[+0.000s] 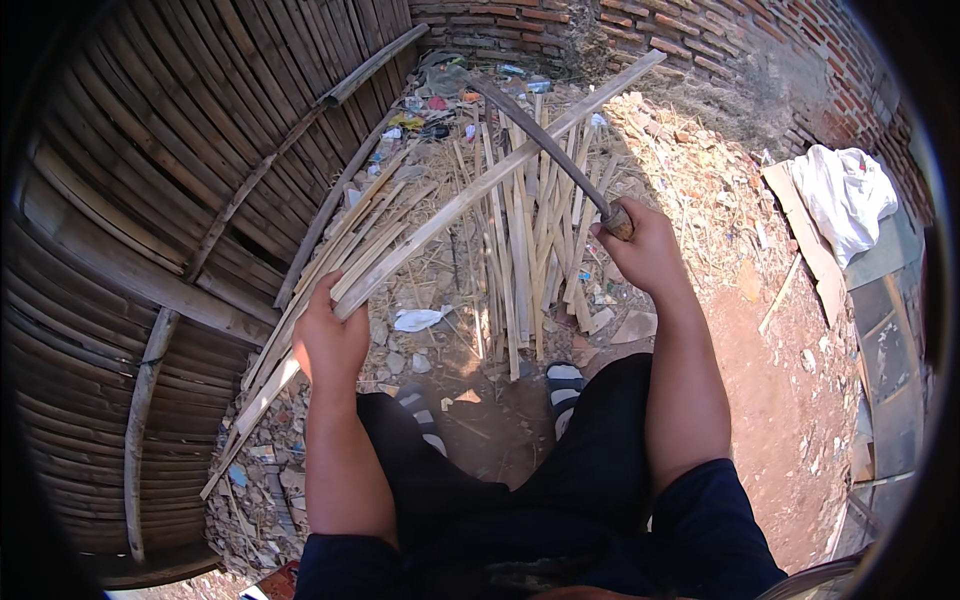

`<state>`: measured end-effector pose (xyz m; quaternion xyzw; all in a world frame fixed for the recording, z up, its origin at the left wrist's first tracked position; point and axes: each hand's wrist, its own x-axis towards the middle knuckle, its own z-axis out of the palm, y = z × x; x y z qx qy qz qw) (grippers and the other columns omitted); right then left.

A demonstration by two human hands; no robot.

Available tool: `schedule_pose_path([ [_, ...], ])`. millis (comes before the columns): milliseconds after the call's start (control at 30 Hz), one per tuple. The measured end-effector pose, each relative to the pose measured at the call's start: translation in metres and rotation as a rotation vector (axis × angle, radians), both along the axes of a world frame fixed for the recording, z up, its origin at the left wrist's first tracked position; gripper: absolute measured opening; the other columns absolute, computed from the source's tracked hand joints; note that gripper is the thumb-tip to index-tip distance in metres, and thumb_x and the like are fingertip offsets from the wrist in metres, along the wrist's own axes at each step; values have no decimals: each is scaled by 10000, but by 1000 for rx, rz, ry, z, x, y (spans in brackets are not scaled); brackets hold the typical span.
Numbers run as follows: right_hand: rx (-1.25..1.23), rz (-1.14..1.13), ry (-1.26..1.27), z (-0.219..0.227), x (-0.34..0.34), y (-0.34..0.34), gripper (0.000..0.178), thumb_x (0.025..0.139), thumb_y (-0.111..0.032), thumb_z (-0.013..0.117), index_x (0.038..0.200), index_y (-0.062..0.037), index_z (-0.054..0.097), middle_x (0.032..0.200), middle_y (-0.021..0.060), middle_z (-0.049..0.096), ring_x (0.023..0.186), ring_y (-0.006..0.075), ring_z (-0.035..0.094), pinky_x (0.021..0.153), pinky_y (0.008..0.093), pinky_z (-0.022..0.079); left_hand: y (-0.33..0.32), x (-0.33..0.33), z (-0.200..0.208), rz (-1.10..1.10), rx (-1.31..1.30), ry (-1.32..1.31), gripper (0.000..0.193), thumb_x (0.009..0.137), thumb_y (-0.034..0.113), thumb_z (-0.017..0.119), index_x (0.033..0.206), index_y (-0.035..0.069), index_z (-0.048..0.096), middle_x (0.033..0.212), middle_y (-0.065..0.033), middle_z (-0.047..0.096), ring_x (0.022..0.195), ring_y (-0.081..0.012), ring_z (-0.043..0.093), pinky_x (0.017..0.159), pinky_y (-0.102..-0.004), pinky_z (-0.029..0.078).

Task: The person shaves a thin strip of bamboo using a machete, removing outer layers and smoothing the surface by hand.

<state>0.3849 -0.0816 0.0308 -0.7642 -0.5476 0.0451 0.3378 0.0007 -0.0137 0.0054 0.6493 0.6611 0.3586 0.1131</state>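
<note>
Here, in the head view, the left hand (pixel 332 335) grips the near end of a wooden strip (pixel 445 222), whose long axis slants away rightward toward the far edge of the ground (pixel 775 400). The right hand (pixel 645 245), closed round a long knife (pixel 572 168), sits right of the strip; the blade crosses it, nearer this hand than the left. Whether they touch cannot be told.

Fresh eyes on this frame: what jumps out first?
The long dark blade at upper centre, its wooden handle in the right grip, crossing in view the pale strip that the left grip holds. Beyond the feet, loose strips fan over littered ground. At far right, a crumpled white bundle stands out.
</note>
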Motion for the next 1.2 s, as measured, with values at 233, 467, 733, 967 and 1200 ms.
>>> schedule_pose_path([
  [233, -44, 376, -229, -6, -63, -1, 238, 834, -244, 814, 991, -91, 721, 817, 179, 704, 811, 421, 695, 707, 505, 528, 3, -1, -16, -31, 92, 49, 467, 823, 222, 784, 1279, 135, 738, 888, -139, 735, 833, -320, 736, 779, -410, 565],
  [467, -103, 168, -37, -2, -30, 7, 349, 872, -295, 777, 1142, -81, 725, 929, 225, 741, 901, 437, 719, 799, 537, 554, 2, -1, -9, -10, 75, 6, 464, 825, 189, 760, 1285, 131, 734, 892, -142, 740, 840, -306, 736, 793, -400, 562],
  [733, -120, 125, -33, -2, -12, 0, 333, 867, -292, 780, 1099, -62, 718, 899, 230, 731, 890, 439, 715, 770, 545, 541, 1, 4, -9, -9, 33, 75, 465, 848, 233, 788, 1298, 138, 723, 962, -158, 761, 903, -329, 744, 832, -424, 566],
  [967, -272, 406, -255, 7, -67, -1, 277, 853, -243, 761, 1080, -89, 720, 895, 185, 736, 900, 423, 719, 752, 542, 554, 2, 3, -14, -39, 25, 77, 473, 850, 235, 796, 1306, 139, 720, 918, -147, 755, 858, -322, 743, 809, -420, 568],
  [1200, -114, -99, 140, 8, 5, 4, 418, 871, -306, 792, 1217, -81, 728, 919, 225, 745, 896, 383, 739, 794, 477, 563, 8, -9, -19, -5, 51, 60, 482, 858, 246, 803, 1320, 142, 714, 889, -134, 749, 807, -312, 736, 776, -398, 566],
])
